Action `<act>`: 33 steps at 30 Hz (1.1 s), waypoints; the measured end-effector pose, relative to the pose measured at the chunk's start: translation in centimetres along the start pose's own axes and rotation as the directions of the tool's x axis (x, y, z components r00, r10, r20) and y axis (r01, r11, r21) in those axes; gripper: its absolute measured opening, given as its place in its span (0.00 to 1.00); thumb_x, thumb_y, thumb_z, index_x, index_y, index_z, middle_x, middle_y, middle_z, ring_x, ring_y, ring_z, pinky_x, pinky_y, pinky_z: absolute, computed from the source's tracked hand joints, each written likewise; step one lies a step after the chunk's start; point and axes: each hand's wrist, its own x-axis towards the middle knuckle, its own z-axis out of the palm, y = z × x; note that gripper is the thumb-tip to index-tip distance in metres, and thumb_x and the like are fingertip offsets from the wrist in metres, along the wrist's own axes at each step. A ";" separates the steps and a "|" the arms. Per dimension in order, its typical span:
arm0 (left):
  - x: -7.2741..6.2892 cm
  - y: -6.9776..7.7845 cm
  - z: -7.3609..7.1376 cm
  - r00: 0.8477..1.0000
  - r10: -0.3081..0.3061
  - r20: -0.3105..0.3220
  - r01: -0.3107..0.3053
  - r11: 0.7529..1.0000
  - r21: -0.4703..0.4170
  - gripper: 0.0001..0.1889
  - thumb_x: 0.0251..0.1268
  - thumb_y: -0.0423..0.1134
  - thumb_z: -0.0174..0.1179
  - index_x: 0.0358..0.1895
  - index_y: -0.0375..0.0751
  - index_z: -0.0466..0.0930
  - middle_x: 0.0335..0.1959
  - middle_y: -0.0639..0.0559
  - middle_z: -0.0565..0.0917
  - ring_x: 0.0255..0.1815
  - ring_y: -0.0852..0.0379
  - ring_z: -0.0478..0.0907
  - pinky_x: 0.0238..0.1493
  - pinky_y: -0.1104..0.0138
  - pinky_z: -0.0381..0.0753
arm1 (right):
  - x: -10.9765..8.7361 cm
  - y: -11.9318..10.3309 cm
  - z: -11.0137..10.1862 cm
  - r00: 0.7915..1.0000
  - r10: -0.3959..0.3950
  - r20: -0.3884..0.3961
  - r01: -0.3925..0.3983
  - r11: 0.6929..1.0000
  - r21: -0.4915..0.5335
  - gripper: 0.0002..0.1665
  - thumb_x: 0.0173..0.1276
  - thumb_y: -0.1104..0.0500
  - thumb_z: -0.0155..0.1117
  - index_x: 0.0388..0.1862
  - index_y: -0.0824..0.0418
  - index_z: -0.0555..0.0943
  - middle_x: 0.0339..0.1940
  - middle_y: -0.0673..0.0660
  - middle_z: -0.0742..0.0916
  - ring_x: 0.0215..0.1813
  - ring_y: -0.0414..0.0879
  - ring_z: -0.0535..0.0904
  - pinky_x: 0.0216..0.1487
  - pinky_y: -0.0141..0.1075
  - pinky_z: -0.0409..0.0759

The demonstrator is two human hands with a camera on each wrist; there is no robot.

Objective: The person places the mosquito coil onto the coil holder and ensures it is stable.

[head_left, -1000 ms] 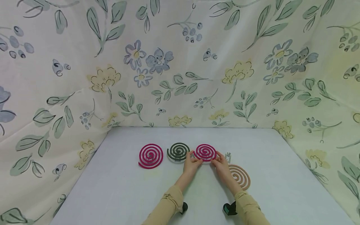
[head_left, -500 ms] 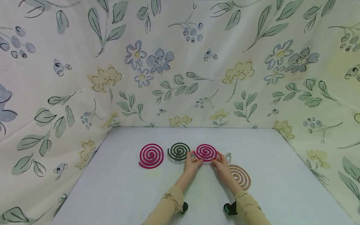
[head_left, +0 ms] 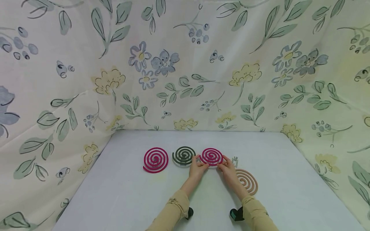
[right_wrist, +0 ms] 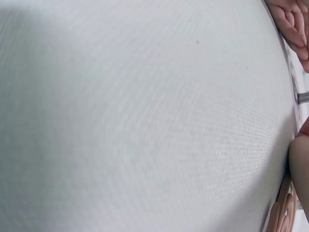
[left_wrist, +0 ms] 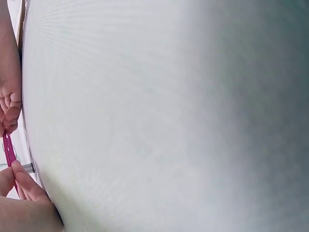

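Between both hands is a magenta mosquito coil (head_left: 211, 157), a flat spiral seen edge-on in the left wrist view. My left hand (head_left: 198, 168) pinches its left edge, thumb at the near rim. The right hand (head_left: 227, 170) pinches the opposite edge the same way. Just under the coil, a small grey metal stand (left_wrist: 30, 167) shows beside the left fingers. A dark green coil (head_left: 184, 156) lies immediately left of my left hand. Beyond it is a second magenta coil (head_left: 155, 160). A brown coil (head_left: 246, 182) lies partly hidden behind my right wrist.
A small clear or silvery stand (head_left: 234, 162) is just right of the right hand. The white table (head_left: 121, 192) ends at a floral cloth (head_left: 185, 96) behind and on both sides. Dark wrist-worn devices (head_left: 237, 214) hang at the sleeves.
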 end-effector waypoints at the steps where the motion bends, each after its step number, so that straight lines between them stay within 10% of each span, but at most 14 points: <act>1: 0.0 0.0 0.0 1.000 0.000 0.000 0.000 1.000 0.002 0.29 0.55 0.27 0.64 0.61 0.30 0.64 0.28 0.36 0.84 0.28 0.57 0.81 0.34 0.71 0.76 | 0.0 0.0 0.0 1.000 0.001 0.000 -0.001 1.000 -0.001 0.37 0.65 0.72 0.52 0.71 0.75 0.52 0.27 0.44 0.75 0.29 0.30 0.70 0.36 0.23 0.70; 33: 0.1 -0.2 0.1 1.000 0.018 -0.004 -0.018 0.999 -0.031 0.28 0.54 0.27 0.64 0.60 0.30 0.65 0.28 0.33 0.84 0.26 0.59 0.79 0.32 0.74 0.73 | 0.0 0.0 0.0 1.000 0.014 -0.014 -0.014 0.998 -0.060 0.36 0.65 0.70 0.54 0.70 0.73 0.55 0.26 0.43 0.75 0.30 0.31 0.72 0.37 0.23 0.71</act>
